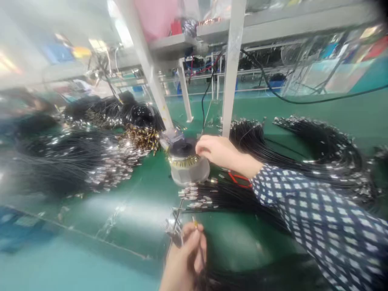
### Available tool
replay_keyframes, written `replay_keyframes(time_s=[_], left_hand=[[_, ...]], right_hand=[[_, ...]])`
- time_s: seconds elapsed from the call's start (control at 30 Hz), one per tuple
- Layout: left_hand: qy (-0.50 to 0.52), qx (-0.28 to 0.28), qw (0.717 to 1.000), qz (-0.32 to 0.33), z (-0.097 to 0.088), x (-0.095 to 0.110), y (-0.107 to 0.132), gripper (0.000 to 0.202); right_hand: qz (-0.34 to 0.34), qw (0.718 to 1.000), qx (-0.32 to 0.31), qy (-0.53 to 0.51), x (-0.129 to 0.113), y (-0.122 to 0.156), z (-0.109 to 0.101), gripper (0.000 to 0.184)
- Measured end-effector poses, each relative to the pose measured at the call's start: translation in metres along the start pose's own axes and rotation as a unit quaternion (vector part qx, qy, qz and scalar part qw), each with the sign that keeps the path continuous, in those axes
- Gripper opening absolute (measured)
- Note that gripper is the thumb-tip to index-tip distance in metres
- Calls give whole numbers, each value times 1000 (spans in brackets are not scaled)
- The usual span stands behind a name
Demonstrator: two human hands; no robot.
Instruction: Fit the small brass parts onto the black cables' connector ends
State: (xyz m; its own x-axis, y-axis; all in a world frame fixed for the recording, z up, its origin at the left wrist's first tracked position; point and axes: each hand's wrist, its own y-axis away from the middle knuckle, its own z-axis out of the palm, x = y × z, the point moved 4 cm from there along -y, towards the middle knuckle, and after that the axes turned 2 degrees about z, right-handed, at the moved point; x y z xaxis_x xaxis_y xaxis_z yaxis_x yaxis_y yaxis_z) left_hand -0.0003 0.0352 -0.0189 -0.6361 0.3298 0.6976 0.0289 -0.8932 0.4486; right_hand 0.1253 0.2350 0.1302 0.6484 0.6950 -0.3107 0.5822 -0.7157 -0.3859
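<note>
My left hand (189,246), low in the middle, is closed on a thin dark cable (201,254) with a small gold-coloured tip (196,223). Just beside it stand several thin metal rods (175,220), blurred. My right hand (216,150) reaches to the right edge of a round whitish device (189,171) with a dark top and a ring of gold-coloured pieces (184,162). Its fingers are pinched together, and what lies between them is hidden. In front of the device lies a bundle of black cables (230,198) with silvery connector ends (197,196).
Black cable heaps with metal ends (100,157) cover the left side; another cable bundle (321,149) lies at the right. Orange-red handles (241,180) show beneath my right wrist. White posts (232,68) rise behind the device to a shelf. A loose black cord (291,101) crosses the back.
</note>
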Motion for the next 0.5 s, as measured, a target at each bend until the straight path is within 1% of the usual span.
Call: replay_keyframes(time_s=[0.13, 0.2, 0.27, 0.4, 0.5], left_hand=[[5, -9, 1000, -7, 3, 1, 0, 27], [9, -12, 1000, -16, 4, 1, 1, 26], [12, -12, 1000, -23, 3, 1, 1, 26], [8, -17, 1000, -20, 2, 1, 0, 25], [3, -23, 1000, -17, 2, 1, 0, 25]], right_hand=[[12, 1000, 5, -3, 10, 7, -1, 9], [27, 999, 28, 3, 12, 10, -2, 7], [28, 999, 42, 15, 10, 11, -1, 10], [0, 997, 40, 67, -1, 8, 2, 14], [-37, 992, 17, 122, -8, 3, 1, 20]])
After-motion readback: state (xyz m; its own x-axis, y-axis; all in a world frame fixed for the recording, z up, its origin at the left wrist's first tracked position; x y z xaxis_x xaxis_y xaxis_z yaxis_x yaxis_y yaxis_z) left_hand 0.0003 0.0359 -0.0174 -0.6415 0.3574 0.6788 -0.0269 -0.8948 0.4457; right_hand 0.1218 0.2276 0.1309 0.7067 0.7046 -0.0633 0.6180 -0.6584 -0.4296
